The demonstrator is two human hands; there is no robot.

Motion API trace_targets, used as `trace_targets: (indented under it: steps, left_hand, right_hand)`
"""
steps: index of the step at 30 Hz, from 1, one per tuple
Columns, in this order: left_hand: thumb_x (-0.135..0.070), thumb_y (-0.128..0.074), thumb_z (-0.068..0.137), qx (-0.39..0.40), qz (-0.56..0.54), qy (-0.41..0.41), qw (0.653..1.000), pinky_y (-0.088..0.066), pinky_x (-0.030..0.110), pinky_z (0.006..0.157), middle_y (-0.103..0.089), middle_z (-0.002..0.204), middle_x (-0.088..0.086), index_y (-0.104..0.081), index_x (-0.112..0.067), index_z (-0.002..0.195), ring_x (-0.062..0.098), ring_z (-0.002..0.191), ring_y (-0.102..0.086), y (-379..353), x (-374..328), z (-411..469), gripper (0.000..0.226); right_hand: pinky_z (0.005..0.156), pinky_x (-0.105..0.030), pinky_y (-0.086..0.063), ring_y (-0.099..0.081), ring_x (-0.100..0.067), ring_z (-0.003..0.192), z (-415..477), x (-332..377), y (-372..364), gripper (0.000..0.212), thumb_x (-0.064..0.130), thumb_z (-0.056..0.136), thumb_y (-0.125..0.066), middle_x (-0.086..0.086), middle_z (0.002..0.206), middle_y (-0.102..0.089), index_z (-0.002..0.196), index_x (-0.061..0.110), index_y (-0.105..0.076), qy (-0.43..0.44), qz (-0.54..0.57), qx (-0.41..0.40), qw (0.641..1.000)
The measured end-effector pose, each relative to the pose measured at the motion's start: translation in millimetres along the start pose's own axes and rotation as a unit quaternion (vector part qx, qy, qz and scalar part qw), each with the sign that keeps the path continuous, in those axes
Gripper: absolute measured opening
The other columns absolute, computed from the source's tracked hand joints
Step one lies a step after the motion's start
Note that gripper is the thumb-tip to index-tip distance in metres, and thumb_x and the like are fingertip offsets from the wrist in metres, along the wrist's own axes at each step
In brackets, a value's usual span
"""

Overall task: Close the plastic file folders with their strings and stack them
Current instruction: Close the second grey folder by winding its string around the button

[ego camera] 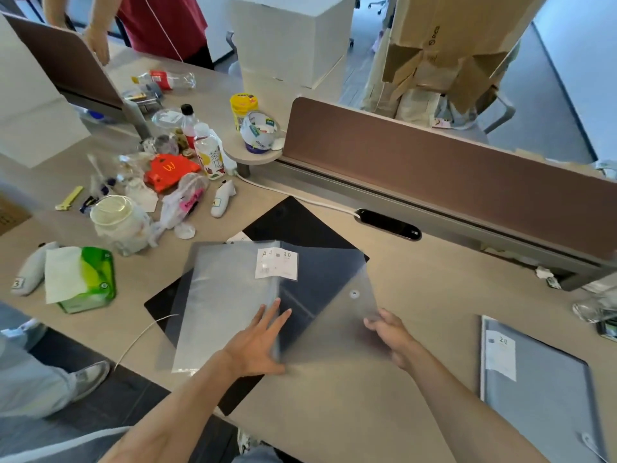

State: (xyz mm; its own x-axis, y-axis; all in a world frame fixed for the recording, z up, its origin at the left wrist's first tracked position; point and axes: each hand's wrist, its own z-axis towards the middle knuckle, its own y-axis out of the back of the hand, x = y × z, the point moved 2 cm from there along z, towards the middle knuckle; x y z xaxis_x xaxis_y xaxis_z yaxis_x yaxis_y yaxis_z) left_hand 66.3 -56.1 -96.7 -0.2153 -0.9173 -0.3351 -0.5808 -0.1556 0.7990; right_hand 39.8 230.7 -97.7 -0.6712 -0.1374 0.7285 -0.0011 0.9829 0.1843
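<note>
Translucent plastic file folder (233,302) lies open on the bench (427,295), on top of a black mat (300,222). Spine runs roughly away from the person, label sticker (276,264) at the far end of it; long axis points away, tilted slightly left. Left hand (257,345) rests flat on the folder at the near end of the spine, fingers (272,315) spread apart and extended, pressing down, not gripping. Right hand (392,339) holds the folder's frosted cover flap (334,315) at its right edge, fingers clamped on the flap, thumb on top; the fingers underneath are blurred through the plastic, so the exact pinch is hard to tell. Flap is lifted off the bench, tilted, with a round closure button (354,294) just beyond the right-hand fingers. A white string (143,335) trails off the bench edge to the left of the left-hand fingers. A second folder (534,379), grey-blue and closed, lies flat well to the right of the right hand, long axis also running away from the person, label at its far-left corner. Green tissue pack (83,279) and a clutter of bottles and wrappers sit far left beyond the left hand.
</note>
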Motion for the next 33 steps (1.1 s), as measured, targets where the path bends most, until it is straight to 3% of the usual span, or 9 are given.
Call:
trace_targets:
  steps: [3,6,11,14,20,24,28,31,33]
  left_hand:
    - [-0.077,-0.063,0.062,-0.049,-0.079,-0.003,0.996,-0.016,0.046,0.12,0.027,0.156,-0.009,0.013,-0.039,0.148,0.017,0.146,0.017,22,-1,-11,0.12]
    - [-0.072,-0.07,0.058,-0.133,-0.222,-0.027,0.965,-0.015,0.044,0.119,0.02,0.154,-0.02,0.006,-0.05,0.145,0.005,0.142,0.009,64,-19,-22,0.118]
    - [-0.055,-0.076,0.068,-0.209,-0.49,-0.07,0.843,-0.032,0.04,0.113,-0.024,0.15,-0.013,-0.009,-0.044,0.147,0.01,0.137,-0.03,137,-64,-34,0.104]
    - [-0.032,-0.071,0.083,-0.273,-0.604,-0.009,0.749,-0.05,0.039,0.094,-0.052,0.132,-0.002,-0.023,-0.031,0.145,0.017,0.114,-0.058,162,-81,-29,0.079]
    - [-0.017,-0.061,0.091,-0.251,-0.713,0.03,0.654,-0.054,0.044,0.085,-0.067,0.115,0.011,-0.054,-0.013,0.124,0.028,0.105,-0.064,149,-103,-13,0.035]
    - [-0.017,-0.053,0.095,-0.215,-0.765,0.011,0.607,-0.049,0.052,0.096,-0.067,0.117,0.012,-0.057,-0.017,0.122,0.032,0.111,-0.062,130,-113,-4,0.028]
    - [-0.019,-0.048,0.098,-0.209,-0.75,0.046,0.627,-0.049,0.051,0.095,-0.066,0.118,0.012,-0.055,-0.016,0.123,0.032,0.111,-0.062,96,-108,4,0.027]
    - [-0.019,-0.046,0.098,-0.233,-0.617,0.147,0.737,-0.048,0.049,0.098,-0.061,0.123,0.011,-0.05,-0.016,0.129,0.027,0.108,-0.061,55,-90,21,0.031]
    - [-0.018,-0.045,0.097,-0.228,-0.536,0.183,0.792,-0.048,0.045,0.098,-0.057,0.129,0.011,-0.046,-0.018,0.133,0.026,0.11,-0.059,29,-77,29,0.035]
  right_hand:
    - [0.051,-0.025,-0.054,-0.07,-0.018,0.063,-16,29,7,0.025,0.005,0.093,-0.053,-0.006,0.089,-0.07,0.107,0.023,-0.064,0.056,0.051,0.022,0.997]
    - [0.049,-0.021,-0.053,-0.069,-0.014,0.058,-29,56,22,0.026,0.006,0.094,-0.051,-0.006,0.092,-0.07,0.111,0.023,-0.062,0.103,0.106,0.029,0.989]
    - [0.052,-0.022,-0.055,-0.07,-0.015,0.062,-57,105,48,0.026,0.007,0.096,-0.048,-0.004,0.097,-0.076,0.112,0.023,-0.061,0.182,0.155,0.081,0.967]
    - [0.059,-0.023,-0.054,-0.07,-0.012,0.068,-72,130,61,0.023,0.009,0.097,-0.048,-0.003,0.098,-0.075,0.112,0.023,-0.059,0.248,0.087,0.075,0.962]
    - [0.081,-0.024,-0.048,-0.058,-0.016,0.099,-71,140,96,0.021,0.013,0.089,-0.06,-0.007,0.109,-0.062,0.109,0.02,-0.062,0.347,-0.117,-0.039,0.93]
    - [0.107,-0.03,-0.035,-0.043,-0.01,0.122,-62,117,107,0.056,0.036,0.084,-0.067,0.007,0.128,-0.047,0.134,0.025,-0.045,0.323,-0.165,-0.047,0.931]
    - [0.086,-0.018,-0.046,-0.057,-0.018,0.11,-54,74,100,0.051,0.03,0.087,-0.065,-0.003,0.12,-0.059,0.132,0.019,-0.045,0.216,-0.144,0.011,0.966]
    - [0.073,-0.026,-0.044,-0.061,-0.021,0.086,-34,32,89,0.021,0.016,0.088,-0.062,-0.01,0.091,-0.067,0.105,0.005,-0.063,0.203,-0.237,-0.02,0.95]
    - [0.068,-0.03,-0.04,-0.054,-0.014,0.078,-23,5,81,0.013,0.013,0.088,-0.058,-0.002,0.071,-0.061,0.084,0.02,-0.069,0.171,-0.299,-0.009,0.939]
